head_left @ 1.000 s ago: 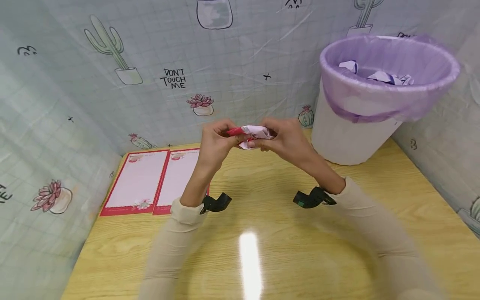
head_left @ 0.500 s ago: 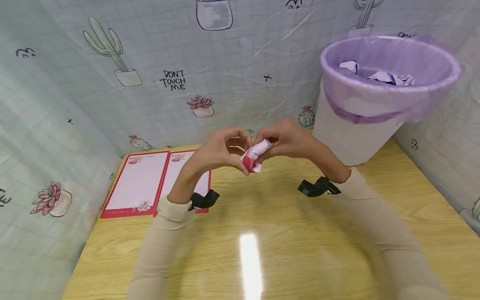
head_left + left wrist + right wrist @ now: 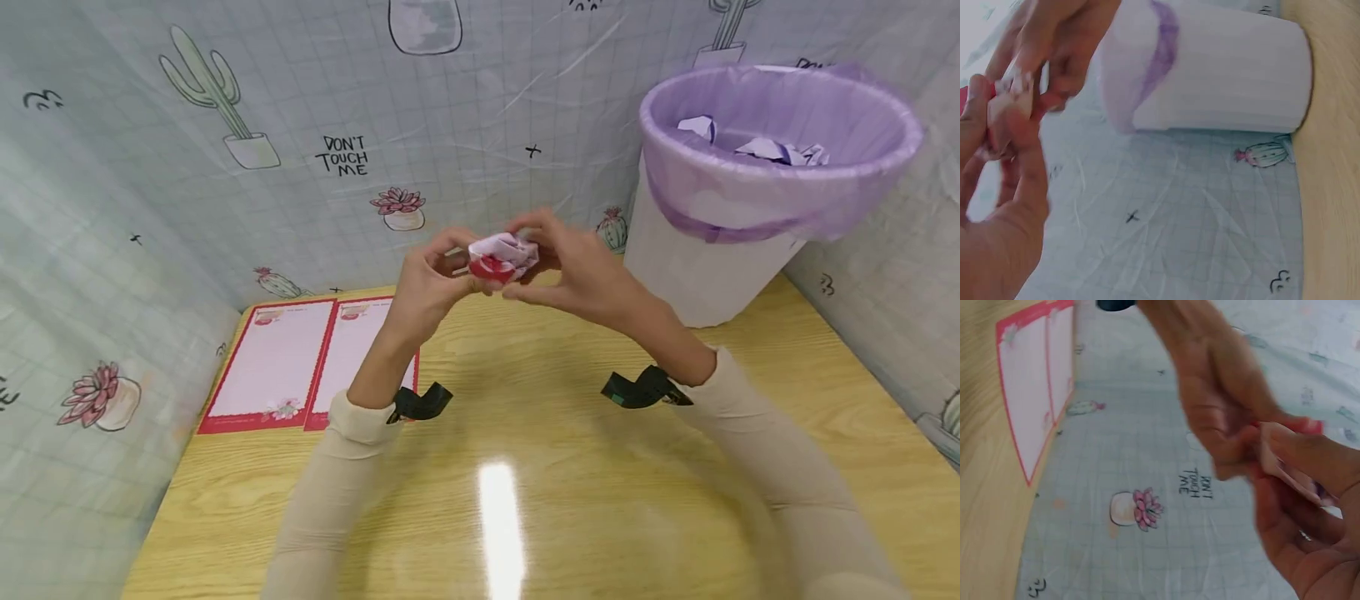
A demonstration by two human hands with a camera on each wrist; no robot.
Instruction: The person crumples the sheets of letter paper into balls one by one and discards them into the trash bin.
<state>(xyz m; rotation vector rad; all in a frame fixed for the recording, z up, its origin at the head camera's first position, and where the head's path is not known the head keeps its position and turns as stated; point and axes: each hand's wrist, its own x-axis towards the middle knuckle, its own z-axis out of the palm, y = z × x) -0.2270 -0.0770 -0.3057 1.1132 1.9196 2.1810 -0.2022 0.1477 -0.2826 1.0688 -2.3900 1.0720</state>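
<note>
A crumpled ball of paper, white with red patches, is held up above the table between both hands. My left hand pinches its left side, thumb below and fingers behind. My right hand curls round its right side, with the index finger above and the thumb low near its underside. In the left wrist view the paper is blurred and partly covered by fingers. The right wrist view shows the right thumb lying along the paper, whose far side is hidden.
Two flat red-bordered sheets, a left one and a right one, lie at the table's left. A white bin with a purple liner stands at the back right, several crumpled papers inside. A printed curtain encloses the table.
Both hands have risen from half a second ago, and the paper has turned between them. It looks rounder than a second ago. The sheets and bin stay put.
</note>
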